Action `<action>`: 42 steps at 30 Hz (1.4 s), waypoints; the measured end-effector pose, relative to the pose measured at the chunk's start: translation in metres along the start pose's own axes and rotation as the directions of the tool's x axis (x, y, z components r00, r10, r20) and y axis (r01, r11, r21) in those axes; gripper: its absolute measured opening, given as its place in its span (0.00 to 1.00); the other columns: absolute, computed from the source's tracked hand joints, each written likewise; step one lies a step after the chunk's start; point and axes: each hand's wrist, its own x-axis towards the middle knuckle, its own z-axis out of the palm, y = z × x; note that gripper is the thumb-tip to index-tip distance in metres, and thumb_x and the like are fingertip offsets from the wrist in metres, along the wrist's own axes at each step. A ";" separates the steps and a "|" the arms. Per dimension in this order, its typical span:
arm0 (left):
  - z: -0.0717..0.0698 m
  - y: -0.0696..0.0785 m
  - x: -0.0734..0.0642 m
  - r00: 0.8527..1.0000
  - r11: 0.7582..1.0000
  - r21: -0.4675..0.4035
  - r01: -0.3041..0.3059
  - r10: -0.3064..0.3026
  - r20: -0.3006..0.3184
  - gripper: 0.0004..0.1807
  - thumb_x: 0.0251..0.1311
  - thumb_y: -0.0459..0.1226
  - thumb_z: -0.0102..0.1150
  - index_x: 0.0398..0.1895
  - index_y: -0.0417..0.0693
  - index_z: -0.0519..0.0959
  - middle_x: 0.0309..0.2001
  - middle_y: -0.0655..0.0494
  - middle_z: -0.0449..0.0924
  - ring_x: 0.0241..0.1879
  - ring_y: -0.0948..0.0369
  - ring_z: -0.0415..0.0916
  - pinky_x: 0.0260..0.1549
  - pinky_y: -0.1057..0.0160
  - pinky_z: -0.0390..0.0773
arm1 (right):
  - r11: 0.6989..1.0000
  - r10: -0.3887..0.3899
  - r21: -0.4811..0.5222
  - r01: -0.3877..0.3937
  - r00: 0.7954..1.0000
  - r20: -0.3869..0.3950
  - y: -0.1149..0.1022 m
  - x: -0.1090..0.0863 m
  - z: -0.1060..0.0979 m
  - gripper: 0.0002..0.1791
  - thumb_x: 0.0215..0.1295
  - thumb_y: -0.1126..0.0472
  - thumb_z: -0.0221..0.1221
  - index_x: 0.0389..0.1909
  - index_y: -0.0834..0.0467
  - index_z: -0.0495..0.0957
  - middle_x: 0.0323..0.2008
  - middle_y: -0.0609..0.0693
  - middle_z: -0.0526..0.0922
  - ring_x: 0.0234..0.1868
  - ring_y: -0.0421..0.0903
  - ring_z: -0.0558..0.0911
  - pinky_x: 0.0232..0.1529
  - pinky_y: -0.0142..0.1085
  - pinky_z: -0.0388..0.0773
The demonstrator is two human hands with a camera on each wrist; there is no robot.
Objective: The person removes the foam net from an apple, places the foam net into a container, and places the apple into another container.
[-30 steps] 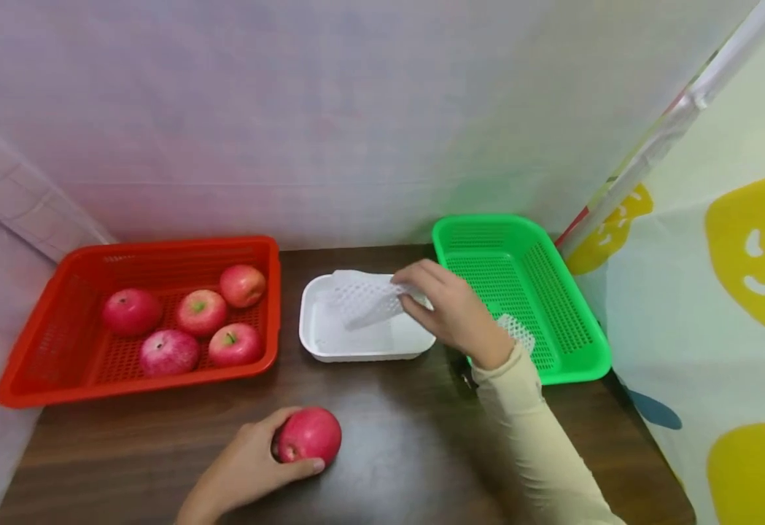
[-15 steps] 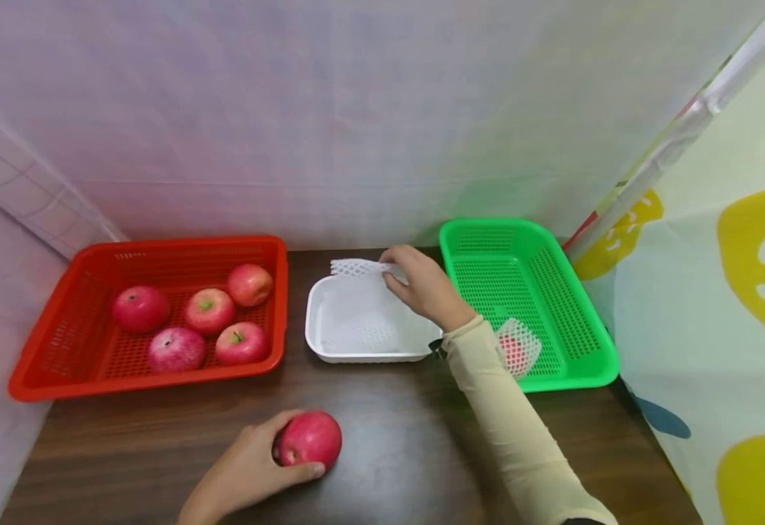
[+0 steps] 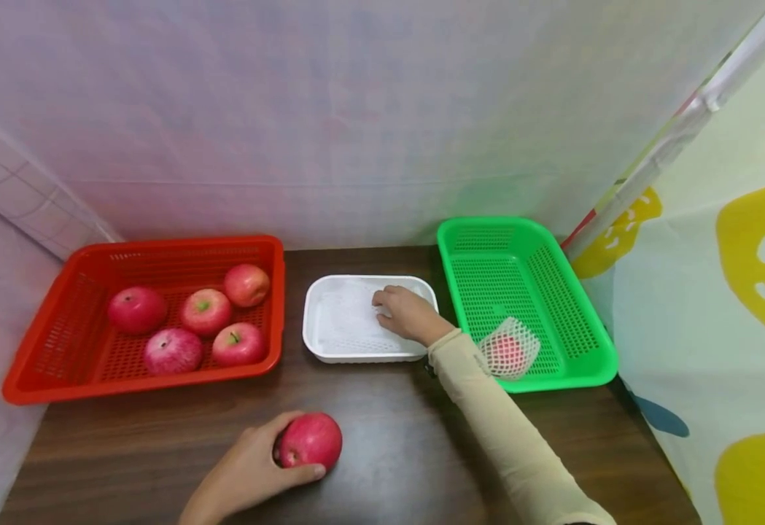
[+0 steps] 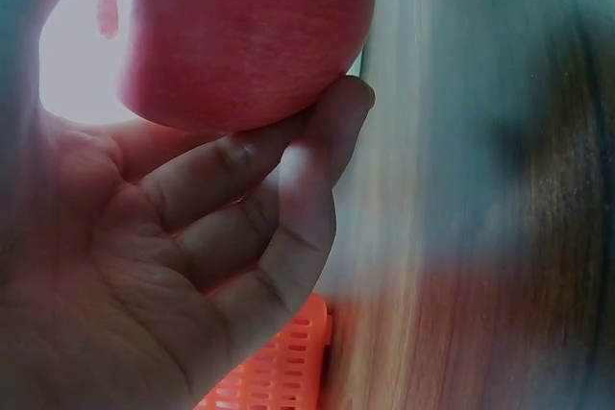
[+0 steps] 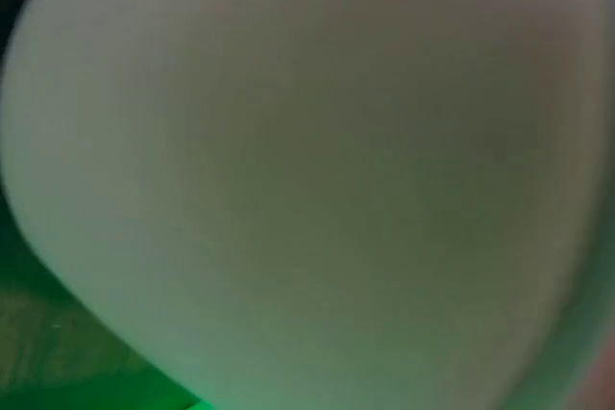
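The left hand [image 3: 244, 474] curls round an apple [image 3: 310, 440] on the table [image 3: 395, 452], in front of the white tray [image 3: 319, 350]. The right hand [image 3: 405, 315] rests in that tray on foam nets (grip unclear); a loosened hold might let the apple roll.

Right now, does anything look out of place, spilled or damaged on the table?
Nothing stands out. The left hand holds a bare apple on the table; the right hand is in the white tray; one netted apple lies in the green basket.
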 end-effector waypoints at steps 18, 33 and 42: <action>0.002 -0.001 0.004 0.999 1.000 -0.008 0.015 -0.014 0.036 0.41 0.42 0.63 0.75 0.59 0.56 0.77 0.43 0.63 0.80 0.41 0.61 0.76 0.37 0.57 0.79 | 0.988 -0.116 -0.130 0.081 0.950 -0.291 -0.026 -0.039 -0.062 0.21 0.65 0.55 0.66 0.54 0.61 0.78 0.46 0.54 0.81 0.46 0.52 0.79 0.46 0.45 0.77; 0.002 -0.002 0.007 0.999 1.000 -0.007 -0.012 0.012 0.042 0.41 0.43 0.63 0.75 0.59 0.55 0.76 0.43 0.64 0.81 0.40 0.63 0.77 0.37 0.59 0.79 | 0.988 -0.151 -0.032 0.151 0.893 -0.425 -0.050 -0.117 -0.064 0.21 0.61 0.58 0.68 0.52 0.63 0.77 0.45 0.53 0.81 0.48 0.52 0.80 0.51 0.45 0.77; 0.000 0.001 0.009 0.999 1.000 -0.005 0.013 -0.012 0.049 0.42 0.42 0.63 0.76 0.60 0.55 0.76 0.44 0.62 0.80 0.42 0.60 0.75 0.38 0.56 0.78 | 0.984 -0.126 0.059 0.169 0.889 -0.439 -0.054 -0.145 -0.039 0.19 0.60 0.59 0.68 0.49 0.63 0.79 0.42 0.51 0.82 0.44 0.49 0.81 0.47 0.42 0.80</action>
